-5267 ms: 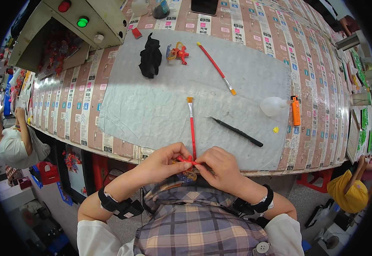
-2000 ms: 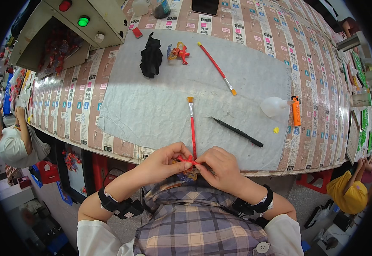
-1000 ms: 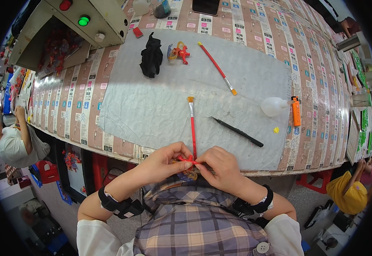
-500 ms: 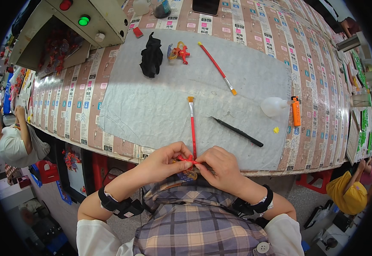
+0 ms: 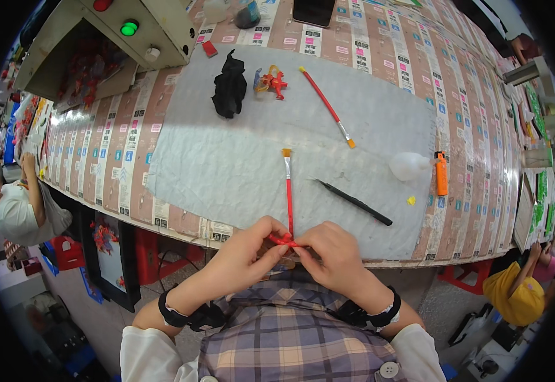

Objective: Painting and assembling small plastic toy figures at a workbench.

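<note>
At the table's near edge, my left hand (image 5: 251, 253) and my right hand (image 5: 333, 256) are close together, pinching a small red plastic toy figure (image 5: 282, 240) between thumbs and fingers. My fingers cover most of it, and its lower part is hard to make out. Just beyond my hands lies a red-handled flat brush (image 5: 289, 194), bristles pointing away from me. To its right is a slim black tool (image 5: 357, 204) with a thin pointed tip. Farther off, a red and yellow toy figure with clear parts (image 5: 271, 81) rests beside a crumpled black cloth (image 5: 229, 88).
A grey sheet (image 5: 195, 159) covers the middle of the table. On it lie a second red brush (image 5: 328, 107), a translucent bottle (image 5: 407, 167) and a yellow scrap (image 5: 411, 200). An orange lighter (image 5: 441, 175) is at right. A metal cabinet (image 5: 163, 28) stands far left. Other people sit on both sides.
The view has shifted slightly. Both hands still pinch the toy figure, which seems turned: its clear lower part showed below my fingers before and is now mostly hidden.
</note>
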### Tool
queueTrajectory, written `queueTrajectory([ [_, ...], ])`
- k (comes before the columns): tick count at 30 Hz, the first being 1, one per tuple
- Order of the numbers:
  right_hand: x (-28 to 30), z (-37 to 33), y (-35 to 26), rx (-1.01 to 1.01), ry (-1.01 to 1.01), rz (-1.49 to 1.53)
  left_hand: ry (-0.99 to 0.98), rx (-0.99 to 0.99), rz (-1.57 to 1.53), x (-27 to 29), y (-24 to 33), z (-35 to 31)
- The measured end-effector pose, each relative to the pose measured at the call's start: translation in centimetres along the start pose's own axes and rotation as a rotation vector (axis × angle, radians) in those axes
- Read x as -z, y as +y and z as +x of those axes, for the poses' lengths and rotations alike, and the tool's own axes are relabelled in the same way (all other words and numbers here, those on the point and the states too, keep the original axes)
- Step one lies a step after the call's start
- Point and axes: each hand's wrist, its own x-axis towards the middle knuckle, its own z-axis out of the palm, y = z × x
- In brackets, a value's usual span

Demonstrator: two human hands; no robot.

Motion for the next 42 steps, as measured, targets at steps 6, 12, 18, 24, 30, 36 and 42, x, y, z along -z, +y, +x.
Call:
queueTrajectory([
  [6,1.2,0.6,-1.4,-0.016,0.063,-0.019,0.059,-0.233,0.096,-0.5,0.5,-0.1],
  [12,1.7,0.9,-2.2,0.022,0.076,-0.047,0.036,-0.328,0.07,-0.3,0.7,-0.1],
  [18,1.8,1.1,-2.8,0.071,0.108,-0.068,-0.03,-0.28,-0.218,-0.4,0.3,0.0],
  [24,4.9,2.1,-4.7,0.054,0.182,0.279,-0.079,-0.171,-0.547,-0.7,0.4,0.1],
  [30,7.3,6.4,-8.3,0.422,-0.196,1.556,-0.056,-0.227,-0.669,-0.7,0.3,0.3],
  [36,7.1,6.2,-10.9,0.581,-0.292,1.709,-0.15,-0.134,-1.033,-0.4,0.7,1.1],
  [42,6.6,6.1,-11.5,0.613,-0.295,1.71,-0.174,-0.121,-1.094,0.0,-0.4,1.1],
])
